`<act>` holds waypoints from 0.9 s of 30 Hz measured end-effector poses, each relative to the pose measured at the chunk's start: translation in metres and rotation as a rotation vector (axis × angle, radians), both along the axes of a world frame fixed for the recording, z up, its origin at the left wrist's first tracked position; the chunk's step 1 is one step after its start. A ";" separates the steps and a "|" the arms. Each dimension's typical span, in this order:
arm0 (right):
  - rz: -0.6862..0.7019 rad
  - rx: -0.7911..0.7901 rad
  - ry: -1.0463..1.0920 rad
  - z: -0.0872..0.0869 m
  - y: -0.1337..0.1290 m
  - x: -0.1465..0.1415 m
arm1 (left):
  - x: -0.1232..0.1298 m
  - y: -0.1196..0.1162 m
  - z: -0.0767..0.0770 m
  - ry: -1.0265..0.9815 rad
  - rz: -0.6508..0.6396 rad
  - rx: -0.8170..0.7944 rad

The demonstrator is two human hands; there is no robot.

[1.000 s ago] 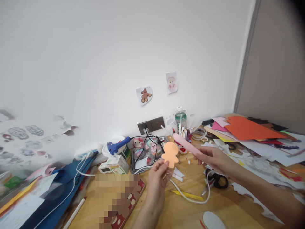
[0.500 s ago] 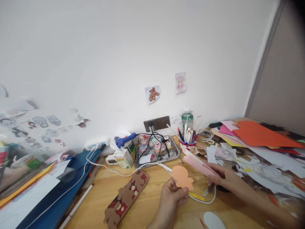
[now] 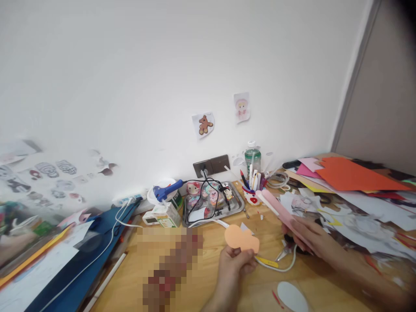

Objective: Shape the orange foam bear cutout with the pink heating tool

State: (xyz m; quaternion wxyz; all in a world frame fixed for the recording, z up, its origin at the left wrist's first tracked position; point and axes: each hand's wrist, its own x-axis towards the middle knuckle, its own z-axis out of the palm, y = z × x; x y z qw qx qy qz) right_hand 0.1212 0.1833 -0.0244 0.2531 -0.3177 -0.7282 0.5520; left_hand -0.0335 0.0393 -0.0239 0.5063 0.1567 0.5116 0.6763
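Observation:
Low in the middle, my left hand (image 3: 235, 264) pinches an orange paper cutout (image 3: 240, 238) with a round top and small lobes, held above the wooden table. To its right, my right hand (image 3: 308, 234) is closed around a long pink tool (image 3: 276, 206), whose tip points up and left toward the pen cup (image 3: 251, 196). The tool's exact kind is unclear. Under and between the hands lie scissors (image 3: 284, 252) and a white cable (image 3: 282, 269) with a yellow label (image 3: 267, 262).
A blue glue gun (image 3: 167, 190), a white box (image 3: 167, 214) and a metal tray (image 3: 242, 203) with black cables stand at the back. Paper scraps (image 3: 351, 223) and orange sheets (image 3: 357, 173) cover the right. A white oval (image 3: 291, 297) lies near the front. A pixelated patch hides the left-centre.
The orange cutout has tilted and shifted slightly left in my left hand. My right hand has moved a little right with the pink tool, which is angled more steeply. The view has shifted slightly.

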 end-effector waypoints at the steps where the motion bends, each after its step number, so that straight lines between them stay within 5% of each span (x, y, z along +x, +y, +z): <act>1: -0.023 -0.027 0.018 0.001 0.000 0.000 | -0.001 0.000 -0.001 0.004 -0.003 0.014; 7: -0.052 -0.087 -0.064 0.012 -0.008 -0.011 | -0.002 0.001 -0.005 0.011 -0.017 -0.019; 12: 0.112 -0.057 -0.071 0.022 -0.028 -0.024 | 0.002 0.001 -0.006 0.053 0.005 -0.065; 20: 0.132 -0.116 -0.054 0.041 -0.040 -0.024 | 0.004 0.001 -0.004 0.137 -0.059 -0.055; 27: 0.123 -0.051 -0.050 0.030 -0.035 -0.024 | 0.004 0.000 -0.003 0.180 -0.088 -0.049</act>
